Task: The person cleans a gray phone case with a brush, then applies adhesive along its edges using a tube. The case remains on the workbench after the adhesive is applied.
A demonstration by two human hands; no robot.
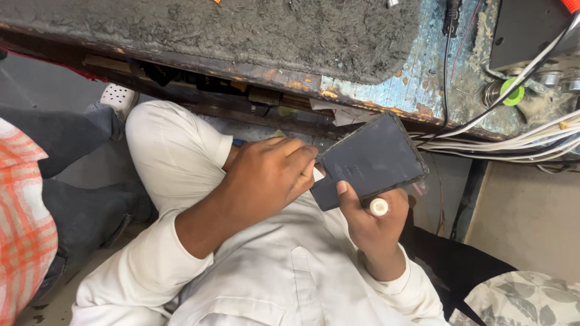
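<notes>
I hold a flat, dark rectangular phone panel (pixel 370 158) in the narrow gap between my lap and the chipped, rust-edged lip of a worn blue-painted workbench (pixel 423 84) — little room above it, with the bench edge just over the panel's top corner and a bundle of white cables (pixel 513 142) running close off its far side. My right hand (pixel 373 226), wrist bent upward, is closed under the panel's lower edge, thumb pressed on its dark face, and a small white cylindrical cap (pixel 379 207) sits between its fingers. My left hand (pixel 269 178) reaches across from the other side, fingers curled tight at the panel's near corner, pinching a small white sliver there; what the sliver is cannot be made out. Both forearms come out of rolled white sleeves over my white shirt (pixel 278 271). Beside my left knee sits another person in dark trousers (pixel 90 199) and an orange checked garment (pixel 21 211) — well apart from my hands. A grey fibrous mat (pixel 211 30) covers the bench top.
</notes>
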